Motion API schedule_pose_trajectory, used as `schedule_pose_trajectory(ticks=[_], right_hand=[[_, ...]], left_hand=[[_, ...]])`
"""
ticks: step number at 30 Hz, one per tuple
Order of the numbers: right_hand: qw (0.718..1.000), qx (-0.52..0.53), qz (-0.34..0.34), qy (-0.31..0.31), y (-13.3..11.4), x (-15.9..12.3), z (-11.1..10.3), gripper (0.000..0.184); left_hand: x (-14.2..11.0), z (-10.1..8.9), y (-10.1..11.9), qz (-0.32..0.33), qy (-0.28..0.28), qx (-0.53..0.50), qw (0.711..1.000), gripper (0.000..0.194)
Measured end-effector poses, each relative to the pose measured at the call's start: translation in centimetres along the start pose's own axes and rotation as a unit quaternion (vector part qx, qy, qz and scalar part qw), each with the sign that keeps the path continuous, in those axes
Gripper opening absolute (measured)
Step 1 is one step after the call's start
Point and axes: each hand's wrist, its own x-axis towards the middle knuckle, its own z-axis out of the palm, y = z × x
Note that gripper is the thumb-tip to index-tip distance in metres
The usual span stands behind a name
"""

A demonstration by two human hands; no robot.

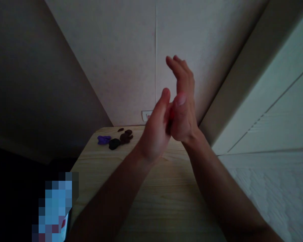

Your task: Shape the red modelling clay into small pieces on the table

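While both hands are held above the pale, wood-grained tabletop [96, 164], a small bright-red piece of indistinct material [172, 113] is enclosed between the palms.

- Red piece: mostly hidden; contacted by both palms, so neither hand can be ranked nearer. Placed to the right of the left palm and to the left of the right palm; its long axis cannot be told.
- Left hand [155, 136]: thumb raised; finger posture cannot be told.
- Right hand [185, 116]: opened, fingers extended upward and slightly bent.
- At the tabletop's far-left corner: a lumpy purple soft-looking piece [104, 139], a rounded black lump [114, 144] and irregular dark-brown pieces [126, 137], grouped closely.
- Beyond the tabletop's far edge: a white rectangular wall plate [145, 116], partly covered by the left hand.
- Right of the tabletop: a white, quilted-looking surface [265, 191].
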Motion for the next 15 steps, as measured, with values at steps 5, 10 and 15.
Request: schedule_pose_trajectory(ticks=[5, 10, 15], right_hand=[[0.999, 0.041, 0.003, -0.034, -0.7, -0.6, 1.1, 0.074], [0.993, 0.068, -0.005, -0.095, -1.8, -1.0, 2.0, 0.083], [0.985, 0.031, -0.021, -0.166, -5.6, -1.3, 2.8, 0.093]], left_hand=[[-1.0, -0.1, 2.5, 0.017, -0.023, 0.008, 1.000, 0.069], [-1.3, -0.4, 3.4, 0.032, -0.048, -0.013, 0.998, 0.076], [-0.1, -2.1, 4.3, 0.044, 0.094, 0.032, 0.994, 0.072]])
